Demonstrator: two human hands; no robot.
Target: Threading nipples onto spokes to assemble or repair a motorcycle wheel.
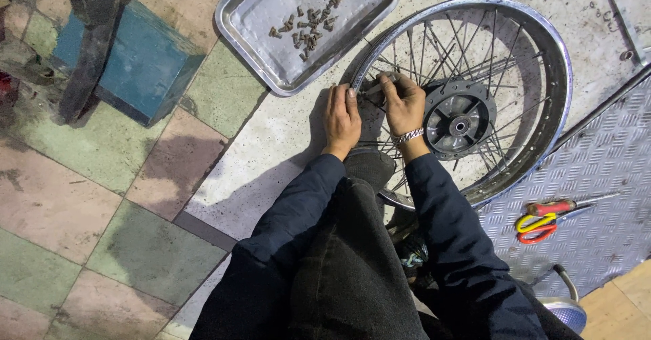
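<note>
Your dark-trousered knee (339, 258) rises nearest you, and just past it the spoked wheel (542, 42) lies flat on the pale floor. Your left hand (341, 117) rests on the rim with fingers curled; your right hand (402, 103) pinches a small tool at a spoke. The wheel looks rigid and heavy, its thin spokes bendable: grip the rim. The steel tray (237, 21) of nipples crowds its far-left edge, the checker plate (610, 170) its right; open tiles lie left.

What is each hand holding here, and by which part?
Both the left hand and right hand grip the spoked wheel at its near-left rim; any small part between the fingers cannot be told.
</note>
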